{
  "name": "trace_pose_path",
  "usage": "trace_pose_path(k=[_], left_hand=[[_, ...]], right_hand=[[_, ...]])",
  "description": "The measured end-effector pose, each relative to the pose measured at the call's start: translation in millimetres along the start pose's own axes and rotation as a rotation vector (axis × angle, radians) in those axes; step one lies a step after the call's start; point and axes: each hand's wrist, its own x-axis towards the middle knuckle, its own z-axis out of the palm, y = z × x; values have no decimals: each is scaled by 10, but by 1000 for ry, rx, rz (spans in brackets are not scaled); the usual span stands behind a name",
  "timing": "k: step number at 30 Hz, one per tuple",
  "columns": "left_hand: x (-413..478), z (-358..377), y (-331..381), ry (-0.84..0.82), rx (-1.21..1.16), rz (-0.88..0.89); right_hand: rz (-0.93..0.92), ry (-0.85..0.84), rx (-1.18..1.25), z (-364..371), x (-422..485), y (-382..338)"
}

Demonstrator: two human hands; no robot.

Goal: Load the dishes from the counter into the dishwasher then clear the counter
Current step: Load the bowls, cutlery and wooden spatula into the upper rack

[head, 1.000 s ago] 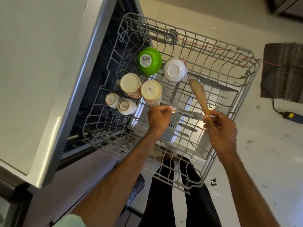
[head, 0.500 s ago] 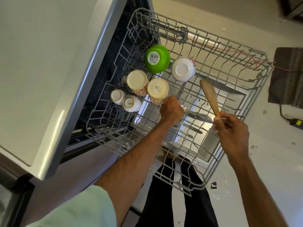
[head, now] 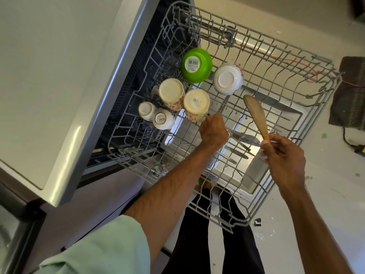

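Note:
The dishwasher's upper wire rack (head: 324, 60) is pulled out below me. Upside down in it stand a green bowl (head: 196, 65), a white bowl (head: 227, 78), two cream patterned cups (head: 171, 93) (head: 196, 104) and two small white cups (head: 146, 110) (head: 163, 120). My left hand (head: 213, 131) is closed just right of the nearer patterned cup, low over the rack wires, gripping metal cutlery (head: 246, 138) that sticks out to the right. My right hand (head: 282, 157) holds a wooden spatula (head: 255, 113) by its handle, blade pointing up over the rack.
A pale counter (head: 49, 76) with a metal edge fills the left side. The open dishwasher door (head: 254, 182) lies under the rack. A dark mat (head: 349, 95) and a black cable (head: 345, 135) lie on the floor at the right. My legs stand beside the door.
My left hand has moved up and left with the cutlery, closer to the patterned cup. My right hand has kept the spatula almost still. The view has shifted nearer the rack.

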Motion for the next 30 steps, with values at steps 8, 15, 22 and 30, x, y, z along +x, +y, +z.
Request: trace_pose_path(k=[8, 15, 22, 30], left_hand=[[-77, -49, 79, 40, 54, 12], [-104, -69, 120, 40, 154, -3], [-96, -43, 67, 60, 111, 0], [-50, -63, -17, 84, 47, 27]], right_hand=[[3, -20, 16, 24, 28, 65], [25, -33, 18, 60, 82, 59], [22, -7, -20, 0, 143, 61], [-3, -22, -52, 10, 141, 103]])
